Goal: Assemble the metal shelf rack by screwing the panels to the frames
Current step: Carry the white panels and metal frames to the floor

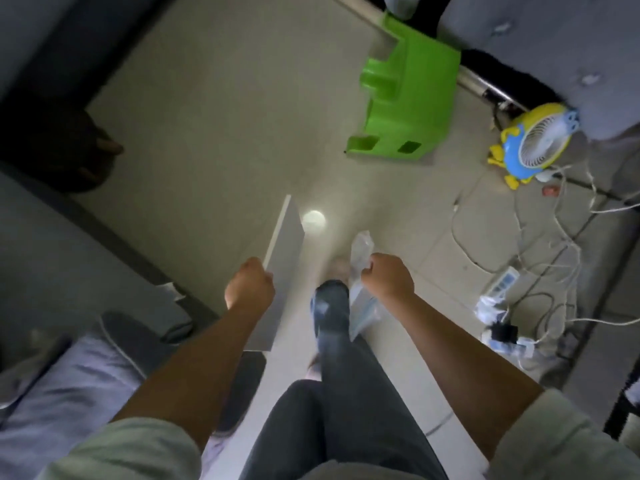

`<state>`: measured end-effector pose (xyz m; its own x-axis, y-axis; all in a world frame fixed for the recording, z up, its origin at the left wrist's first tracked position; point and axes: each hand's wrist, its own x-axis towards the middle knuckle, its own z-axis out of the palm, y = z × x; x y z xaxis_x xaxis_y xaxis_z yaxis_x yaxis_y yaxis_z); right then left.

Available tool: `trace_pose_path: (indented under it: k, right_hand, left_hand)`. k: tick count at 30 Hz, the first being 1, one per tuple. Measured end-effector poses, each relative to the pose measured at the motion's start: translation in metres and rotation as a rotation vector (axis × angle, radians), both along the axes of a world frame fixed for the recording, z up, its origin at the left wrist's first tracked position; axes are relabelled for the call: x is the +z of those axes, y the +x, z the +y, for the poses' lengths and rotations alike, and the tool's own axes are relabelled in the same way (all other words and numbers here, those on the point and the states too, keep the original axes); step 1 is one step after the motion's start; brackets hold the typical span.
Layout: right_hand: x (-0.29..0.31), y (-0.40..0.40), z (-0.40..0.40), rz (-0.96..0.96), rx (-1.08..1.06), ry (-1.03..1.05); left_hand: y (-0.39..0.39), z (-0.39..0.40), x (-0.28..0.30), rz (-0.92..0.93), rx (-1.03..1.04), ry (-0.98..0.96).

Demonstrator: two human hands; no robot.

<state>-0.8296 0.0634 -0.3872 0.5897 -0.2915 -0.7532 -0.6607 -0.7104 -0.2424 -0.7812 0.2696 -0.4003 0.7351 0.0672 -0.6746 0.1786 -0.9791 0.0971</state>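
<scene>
Carrying parts over: left hand point(250, 283) grips a white panel point(282, 268), right hand point(388, 275) clutches a plastic-wrapped piece point(360, 303); next, likely laying them on the floor point(225, 133) ahead.

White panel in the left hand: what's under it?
Under the white panel gripped by the left hand lies tiled floor, with a bright round light spot beside its far corner. Floor directly beneath is covered, so any parts there cannot be seen.
</scene>
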Motion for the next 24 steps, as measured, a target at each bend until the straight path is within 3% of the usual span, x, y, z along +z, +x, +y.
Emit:
trace_pose_path:
  k: [12, 18, 24]
  right_hand:
    - [-0.008, 0.298, -0.01, -0.082, 0.204, -0.068]
    - [-0.061, 0.436, 0.007, -0.088, 0.175, -0.15]
    - [-0.141, 0.531, 0.024, -0.123, 0.057, -0.138]
  left_hand:
    - [0.271, 0.0, -0.025, -0.037, 0.173, -0.056]
    - [0.415, 0.022, -0.066, -0.065, 0.218, -0.145]
    - [0.513, 0.037, -0.158, -0.045, 0.368, -0.182]
